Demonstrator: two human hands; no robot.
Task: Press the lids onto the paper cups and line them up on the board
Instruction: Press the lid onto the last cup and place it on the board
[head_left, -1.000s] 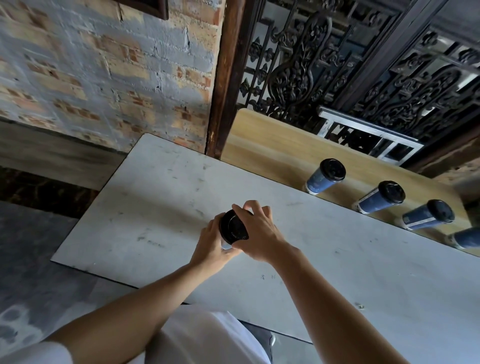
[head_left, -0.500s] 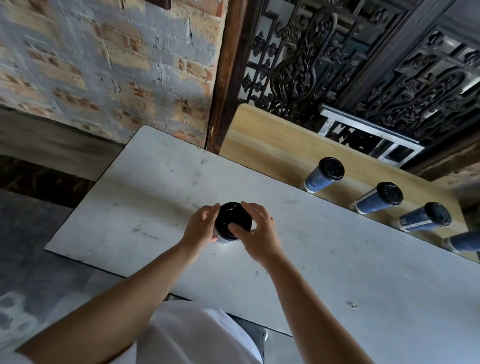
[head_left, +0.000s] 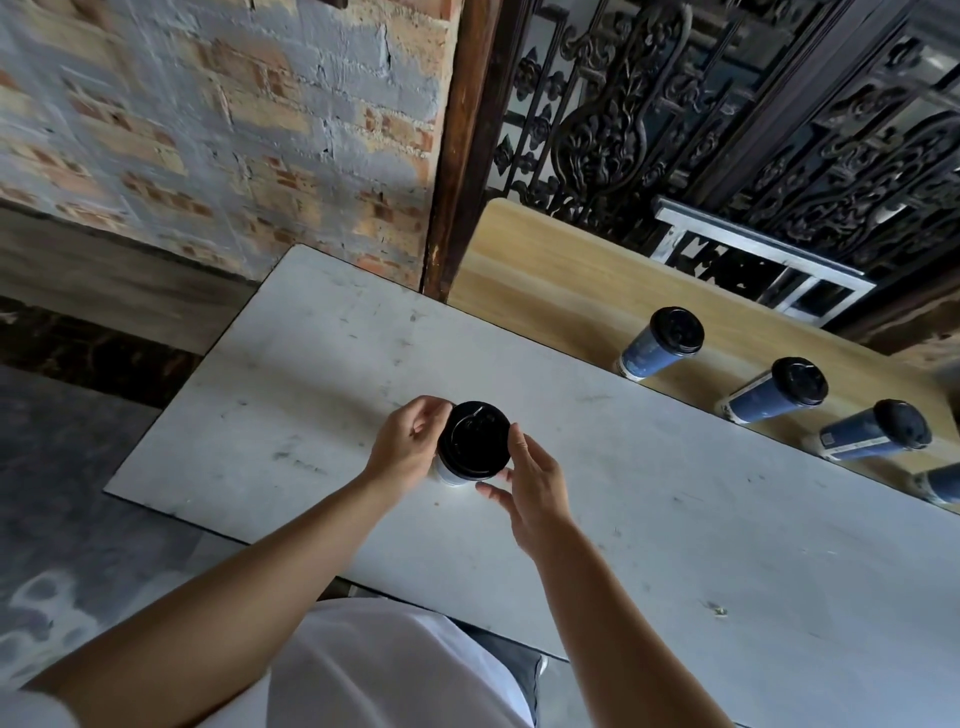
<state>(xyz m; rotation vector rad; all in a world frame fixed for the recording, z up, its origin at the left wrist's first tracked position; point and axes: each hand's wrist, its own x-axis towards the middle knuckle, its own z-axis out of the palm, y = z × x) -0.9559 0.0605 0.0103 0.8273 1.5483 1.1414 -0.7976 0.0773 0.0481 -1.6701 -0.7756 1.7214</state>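
**Lid is seated, right hand is coming off it**

Head view: The right hand (head_left: 535, 488), which was lying over the top of the black lid (head_left: 475, 439) a second ago and pressing it down, is now sliding off to the right. The whole lid is showing, and it seems to be sitting level on the paper cup (head_left: 448, 475). The pressing step for this cup looks finished, so what is left is carrying it to the board (head_left: 545, 291).

The cup is standing upright on the grey tabletop (head_left: 675, 545), near the person and well apart from the board. Four lidded cups (head_left: 660, 345) are already lining up along the board's near edge, the rightmost one cut off by the frame.

The left hand (head_left: 410, 441) is staying at the cup's left side, fingers curled in against the lid's rim and steadying it. The right hand is opening wide, fingers nearly straight, with a fingertip and the thumb just beside the rim; whether they are touching it is hard to tell. Both forearms are reaching forward from the near edge.
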